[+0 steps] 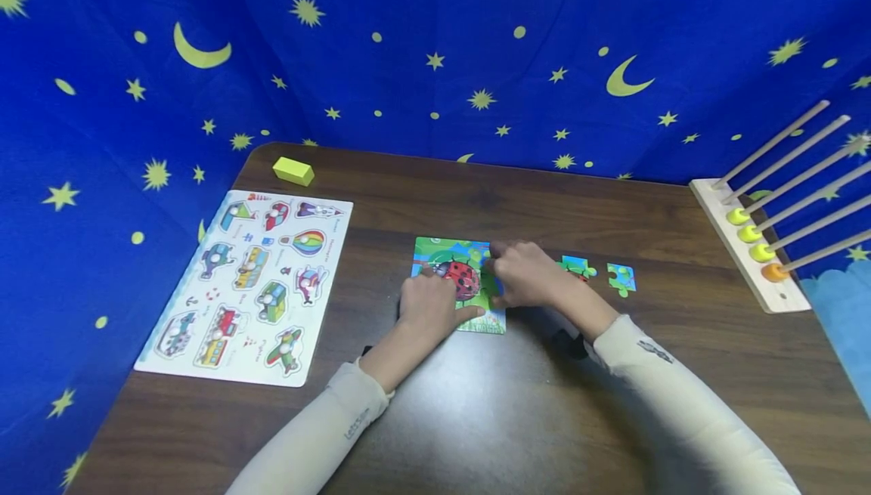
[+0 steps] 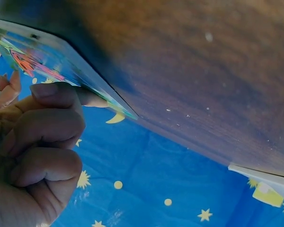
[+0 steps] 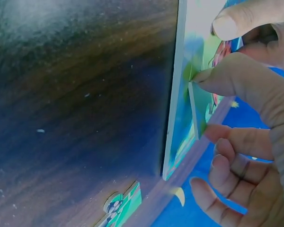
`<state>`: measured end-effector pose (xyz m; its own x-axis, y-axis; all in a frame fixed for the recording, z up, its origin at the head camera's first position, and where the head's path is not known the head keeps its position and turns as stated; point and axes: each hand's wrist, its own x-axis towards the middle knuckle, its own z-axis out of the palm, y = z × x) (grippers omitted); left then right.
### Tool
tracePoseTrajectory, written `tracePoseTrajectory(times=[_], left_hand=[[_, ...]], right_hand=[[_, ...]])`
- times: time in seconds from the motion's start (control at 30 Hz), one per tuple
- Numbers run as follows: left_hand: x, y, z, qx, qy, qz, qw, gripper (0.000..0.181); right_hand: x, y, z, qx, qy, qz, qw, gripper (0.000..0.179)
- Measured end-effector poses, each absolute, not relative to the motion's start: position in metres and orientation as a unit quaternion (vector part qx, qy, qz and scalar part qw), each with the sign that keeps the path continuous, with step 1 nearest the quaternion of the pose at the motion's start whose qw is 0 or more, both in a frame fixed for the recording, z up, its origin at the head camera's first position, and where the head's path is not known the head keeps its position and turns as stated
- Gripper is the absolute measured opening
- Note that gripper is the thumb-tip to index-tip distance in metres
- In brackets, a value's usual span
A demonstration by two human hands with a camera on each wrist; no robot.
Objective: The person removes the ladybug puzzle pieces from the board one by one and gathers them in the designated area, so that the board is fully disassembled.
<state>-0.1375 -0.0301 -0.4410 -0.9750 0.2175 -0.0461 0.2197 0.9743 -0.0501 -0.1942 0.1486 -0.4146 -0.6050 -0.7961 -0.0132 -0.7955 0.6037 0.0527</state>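
Note:
A ladybug jigsaw puzzle (image 1: 441,245) in a thin tray lies flat at mid-table. My left hand (image 1: 429,302) rests on its left and lower part, thumb stretched across the picture and several fingers folded in the left wrist view. At the puzzle's right side, my right hand (image 1: 527,276) pinches a puzzle piece (image 3: 201,105) between thumb and finger. That piece stands tilted, one edge raised above the tray; its picture is mostly hidden. To the right lie two loose places of jigsaw, a ladybug-patterned piece (image 1: 574,262) partly behind the right hand and a blue-green piece (image 1: 621,277).
On the left lies a white vehicle peg board (image 1: 272,340). A yellow block (image 1: 293,171) sits near the back left edge. At the right edge stands a wooden stacking base (image 1: 731,242) with tall pegs and several beads. A blue starry cloth (image 1: 408,41) hangs behind the table.

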Motion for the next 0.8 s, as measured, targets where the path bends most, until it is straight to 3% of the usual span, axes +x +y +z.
tracePoseTrajectory(times=[0.17,0.47,0.8], left_hand=[[-0.137,-0.029,-0.442,0.110,0.993,-0.024,0.021,0.072],[-0.139,-0.029,-0.437,0.109,0.993,-0.028,0.041,0.076],[-0.131,-0.041,-0.437,0.112,0.992,-0.025,0.043,0.095]], right_hand=[[-0.192,0.150,-0.416,0.453,-0.890,-0.039,0.036,0.044],[-0.193,0.156,-0.414,0.406,-0.913,0.020,-0.039,0.047],[-0.190,0.153,-0.415,0.409,-0.911,0.021,-0.041,0.045]])
